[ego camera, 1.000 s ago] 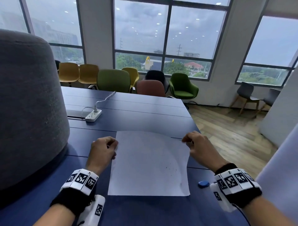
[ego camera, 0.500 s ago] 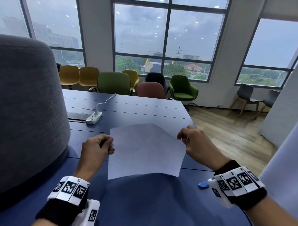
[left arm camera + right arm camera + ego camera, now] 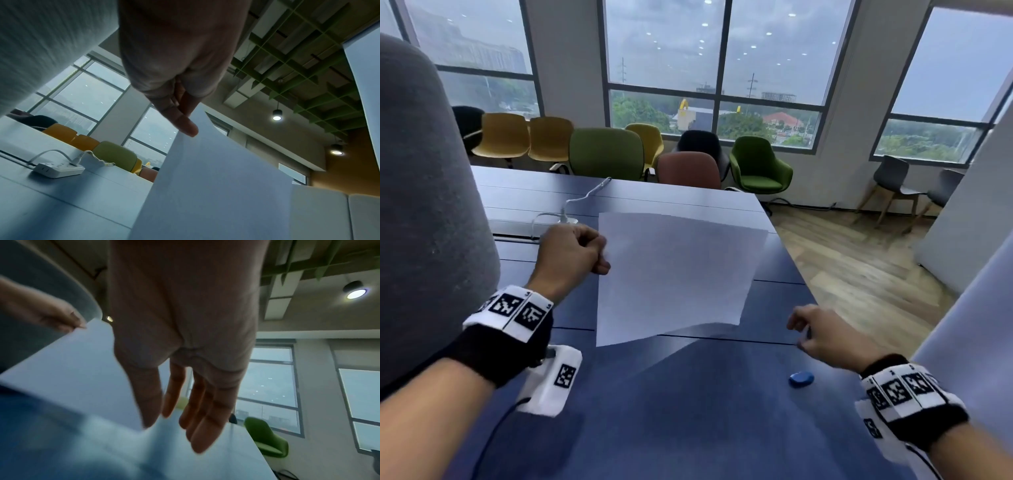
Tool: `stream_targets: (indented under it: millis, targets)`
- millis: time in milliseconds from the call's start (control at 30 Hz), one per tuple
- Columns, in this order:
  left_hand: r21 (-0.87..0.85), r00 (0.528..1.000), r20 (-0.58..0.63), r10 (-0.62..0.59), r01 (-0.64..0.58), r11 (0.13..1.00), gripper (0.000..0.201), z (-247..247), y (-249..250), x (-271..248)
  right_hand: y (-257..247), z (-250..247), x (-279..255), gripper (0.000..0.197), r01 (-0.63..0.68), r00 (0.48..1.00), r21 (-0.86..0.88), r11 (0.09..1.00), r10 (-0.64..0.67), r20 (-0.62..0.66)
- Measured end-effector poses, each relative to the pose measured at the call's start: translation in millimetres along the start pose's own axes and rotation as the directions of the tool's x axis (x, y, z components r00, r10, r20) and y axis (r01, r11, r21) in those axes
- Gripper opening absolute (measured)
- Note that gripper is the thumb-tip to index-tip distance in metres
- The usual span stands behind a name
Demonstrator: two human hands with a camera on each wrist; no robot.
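1. Partition of grey felt, tall and rounded (image 3: 424, 205), stood just outward of the pinch, so I judged there was little room to swing anything that way.
2. A white plastic power strip (image 3: 57, 170) with its cable lay beyond and below the pinch, apart from the paper.
3. The left hand (image 3: 571, 253) was clenched on a large white sheet of paper (image 3: 674, 274). Thumb and fingertips (image 3: 185, 125) nipped its upper left corner. A one-corner hold probably served to get the sheet off the surface for turning or moving.
4. The sheet hung down and rightward from that pinch, slightly bowed, over the dark blue table top (image 3: 688, 428). Whether its lowest corner brushed the top I could not tell.
5. A small blue oval disc (image 3: 801, 379) lay below and right of the sheet's free lower corner, apart from it.
6. The right hand (image 3: 822, 334) was released, its fingers (image 3: 205, 426) loosely straight and holding nothing. It hovered low, well right of the pinch, likely ready to take the free side.
7. Just past that hand the table edge dropped to a wooden plank floor (image 3: 859, 274). The open room for moving lay there and toward the person.
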State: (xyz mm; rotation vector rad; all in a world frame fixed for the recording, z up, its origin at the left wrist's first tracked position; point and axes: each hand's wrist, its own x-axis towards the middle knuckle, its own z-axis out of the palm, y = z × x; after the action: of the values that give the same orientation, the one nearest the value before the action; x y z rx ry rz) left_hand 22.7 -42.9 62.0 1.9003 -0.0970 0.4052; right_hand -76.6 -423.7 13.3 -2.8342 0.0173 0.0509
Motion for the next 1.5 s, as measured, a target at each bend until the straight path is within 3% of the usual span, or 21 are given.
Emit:
stream_targets:
  millis: [67,167,233,367,567,767,967,1033,1133,1200,1333,1433,1500]
  targets:
    - [0.033,0.998,0.046,-0.031,0.029,0.999,0.013,7,7,20,22,20,-6,0.029,0.008,0.98,-0.135,0.991,0.02,0.199]
    - [0.102,0.992,0.107,-0.061,0.05,0.994,0.012,27,5,47,36,38,-11,0.02,0.05,0.956,-0.145,0.988,-0.005,0.292]
    - [0.149,0.99,0.116,-0.076,0.058,0.987,0.018,43,-4,65,44,44,-8,0.011,0.061,0.958,-0.102,0.993,-0.029,0.286]
    - [0.206,0.982,0.131,-0.137,0.108,0.973,0.019,80,-21,96,51,42,10,0.016,0.064,0.961,-0.062,0.996,-0.045,0.271]
    - [0.259,0.95,0.221,-0.221,0.161,0.952,0.032,147,-44,132,25,5,98,0.015,0.091,0.995,-0.03,0.995,-0.09,0.043]
    - [0.383,0.924,0.24,-0.297,0.191,0.904,0.035,194,-79,156,22,14,213,0.018,-0.051,0.998,-0.138,0.989,0.055,0.026]
    - [0.484,0.906,0.256,-0.337,0.182,0.856,0.017,211,-115,158,28,50,242,0.019,-0.132,0.979,-0.202,0.97,0.159,0.128]
    - [0.498,0.898,0.255,-0.359,0.197,0.845,0.016,207,-122,158,31,52,241,0.025,-0.148,0.977,-0.18,0.973,0.172,0.126]
    - [0.521,0.876,0.294,-0.383,0.189,0.832,0.026,187,-117,152,32,43,231,0.048,-0.141,0.977,-0.109,0.984,0.156,0.143]
    - [0.571,0.861,0.332,-0.386,0.142,0.808,0.035,163,-111,140,29,35,212,0.052,-0.102,0.98,-0.076,0.992,0.113,0.161]
    - [0.762,0.806,0.477,-0.351,-0.181,0.622,0.053,97,-114,91,25,21,147,0.045,-0.035,0.97,-0.105,0.994,0.059,0.237]
    - [0.856,0.72,0.452,-0.527,-0.184,0.483,0.078,45,-135,32,20,18,81,0.043,0.012,0.973,-0.059,0.998,0.002,0.231]
    - [0.9,0.691,0.393,-0.607,-0.153,0.409,0.085,19,-146,-5,17,17,36,0.039,0.037,0.971,-0.042,0.998,-0.026,0.238]
